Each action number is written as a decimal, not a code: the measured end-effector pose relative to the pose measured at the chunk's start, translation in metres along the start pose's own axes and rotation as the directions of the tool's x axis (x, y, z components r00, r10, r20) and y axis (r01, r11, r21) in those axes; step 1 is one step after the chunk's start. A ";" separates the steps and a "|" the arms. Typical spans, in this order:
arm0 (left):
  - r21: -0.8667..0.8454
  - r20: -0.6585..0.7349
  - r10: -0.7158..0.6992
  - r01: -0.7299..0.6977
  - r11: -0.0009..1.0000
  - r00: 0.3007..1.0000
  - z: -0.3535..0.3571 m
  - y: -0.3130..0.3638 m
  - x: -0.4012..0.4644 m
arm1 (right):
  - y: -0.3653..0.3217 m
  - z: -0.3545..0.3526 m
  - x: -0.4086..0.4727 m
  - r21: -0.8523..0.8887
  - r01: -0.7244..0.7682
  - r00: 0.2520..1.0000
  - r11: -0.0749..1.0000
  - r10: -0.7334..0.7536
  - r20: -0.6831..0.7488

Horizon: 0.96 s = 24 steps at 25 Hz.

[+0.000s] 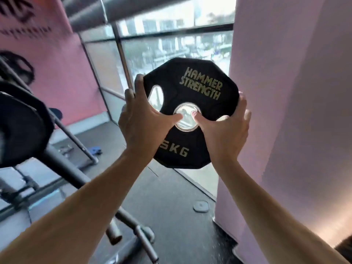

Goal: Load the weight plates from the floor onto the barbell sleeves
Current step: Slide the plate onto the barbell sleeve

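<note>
Black plate is up off the floor, gripped at its rim by your left hand and right hand, thumbs by the centre hole. Sliding it onto the sleeve is still ahead; another plate looks already loaded.

Large window overlooking blurred city buildings, pink wall at left, pale pillar at right, small grey square pad lay on the dark floor.

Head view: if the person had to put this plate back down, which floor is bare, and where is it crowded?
Bare dark floor lies under the plate, between the grey frame tubes and the pink pillar; only a small grey floor cap sits there. Left is crowded: a loaded black plate and blue bits. Both hands, left and right, grip the plate.
</note>
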<state>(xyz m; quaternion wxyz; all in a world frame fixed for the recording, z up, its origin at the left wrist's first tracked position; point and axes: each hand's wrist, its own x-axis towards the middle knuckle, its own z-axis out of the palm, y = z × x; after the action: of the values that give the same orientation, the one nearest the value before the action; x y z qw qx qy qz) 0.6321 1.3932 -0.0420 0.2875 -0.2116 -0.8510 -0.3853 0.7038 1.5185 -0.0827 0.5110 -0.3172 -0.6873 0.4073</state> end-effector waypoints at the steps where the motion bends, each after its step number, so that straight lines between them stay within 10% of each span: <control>1: 0.010 -0.036 0.020 -0.019 1.000 0.999 -0.028 0.004 0.008 | -0.027 -0.003 -0.005 0.029 0.023 1.000 0.999 -0.023 -0.001; 24: 0.263 -0.682 0.096 0.120 0.957 0.725 -0.549 -0.102 -0.069 | -0.418 0.000 -0.300 0.663 0.295 0.804 0.688 -0.553 0.216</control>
<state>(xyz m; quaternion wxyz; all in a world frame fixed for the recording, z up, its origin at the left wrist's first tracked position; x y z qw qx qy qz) 0.8032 0.8948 0.1541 0.6077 -0.0037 -0.7313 -0.3097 0.7782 1.0672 0.1537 0.5141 0.1231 -0.6665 0.5257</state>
